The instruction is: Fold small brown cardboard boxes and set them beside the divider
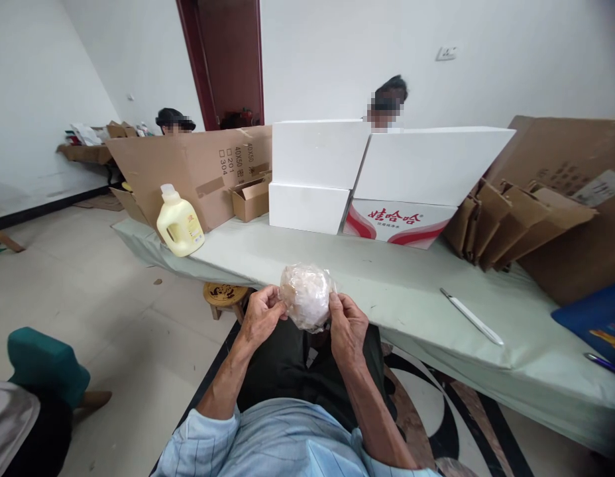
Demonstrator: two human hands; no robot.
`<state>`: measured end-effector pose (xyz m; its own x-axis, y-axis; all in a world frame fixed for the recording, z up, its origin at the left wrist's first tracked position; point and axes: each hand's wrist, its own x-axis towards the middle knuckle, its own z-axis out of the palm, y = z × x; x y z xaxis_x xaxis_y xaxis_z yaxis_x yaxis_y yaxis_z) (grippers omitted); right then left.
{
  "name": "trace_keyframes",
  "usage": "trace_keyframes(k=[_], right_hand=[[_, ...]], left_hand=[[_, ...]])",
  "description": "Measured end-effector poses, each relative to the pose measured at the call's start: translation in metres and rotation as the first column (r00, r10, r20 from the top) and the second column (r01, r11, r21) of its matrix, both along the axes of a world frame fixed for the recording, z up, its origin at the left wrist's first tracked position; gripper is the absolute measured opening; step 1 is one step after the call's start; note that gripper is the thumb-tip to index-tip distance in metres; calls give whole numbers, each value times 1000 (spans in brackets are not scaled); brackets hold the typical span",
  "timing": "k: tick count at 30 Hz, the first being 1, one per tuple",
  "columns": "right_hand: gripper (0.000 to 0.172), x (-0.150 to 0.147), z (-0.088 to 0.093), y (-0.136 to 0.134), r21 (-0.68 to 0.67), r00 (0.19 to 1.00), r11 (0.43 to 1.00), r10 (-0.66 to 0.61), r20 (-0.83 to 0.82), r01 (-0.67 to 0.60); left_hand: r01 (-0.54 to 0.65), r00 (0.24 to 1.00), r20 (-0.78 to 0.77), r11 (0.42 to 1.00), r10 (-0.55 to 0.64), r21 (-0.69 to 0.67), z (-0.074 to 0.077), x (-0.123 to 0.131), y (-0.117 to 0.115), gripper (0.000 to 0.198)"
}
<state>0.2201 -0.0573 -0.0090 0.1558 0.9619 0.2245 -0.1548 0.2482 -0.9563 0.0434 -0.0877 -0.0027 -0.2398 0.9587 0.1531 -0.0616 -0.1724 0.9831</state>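
Note:
Between my two hands is a round, whitish bundle wrapped in clear plastic [307, 297], held up at the near edge of the table above my lap. My left hand [262, 317] pinches the wrap on its left side with thumb and fingers. On the opposite side my right hand [348, 323] grips the wrap the same way. A brownish patch shows through the plastic at the left. What the bundle contains cannot be made out.
The table's pale green cloth [307, 255] holds a yellow jug [181, 222], white boxes [317, 156], a small open carton [251, 199], folded cardboard [516, 218], a white utility knife [471, 317] and a pen [606, 363]. Two people sit behind the boxes. A wooden stool [225, 296] stands below left.

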Motion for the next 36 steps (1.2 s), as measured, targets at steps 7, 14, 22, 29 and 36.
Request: trace_keyframes(k=[7, 14, 22, 29, 36], right_hand=[[54, -2, -1, 4, -71, 994, 996, -63, -94, 57], [54, -7, -6, -1, -43, 999, 999, -34, -23, 33], [57, -2, -15, 2, 15, 998, 999, 47, -38, -47], [59, 6, -16, 7, -32, 989, 990, 136, 51, -134], [65, 33, -26, 36, -79, 969, 985, 167, 181, -155]], left_hand=[[247, 969, -8, 963, -248, 110, 10, -1, -17, 51], [-2, 999, -47, 997, 5, 75, 2, 11, -9, 35], [-20, 999, 29, 999, 20, 29, -3, 3, -1, 45], [-18, 997, 71, 1000, 19, -23, -25, -10, 13, 44], [33, 999, 1, 998, -33, -58, -43, -6, 45, 46]])
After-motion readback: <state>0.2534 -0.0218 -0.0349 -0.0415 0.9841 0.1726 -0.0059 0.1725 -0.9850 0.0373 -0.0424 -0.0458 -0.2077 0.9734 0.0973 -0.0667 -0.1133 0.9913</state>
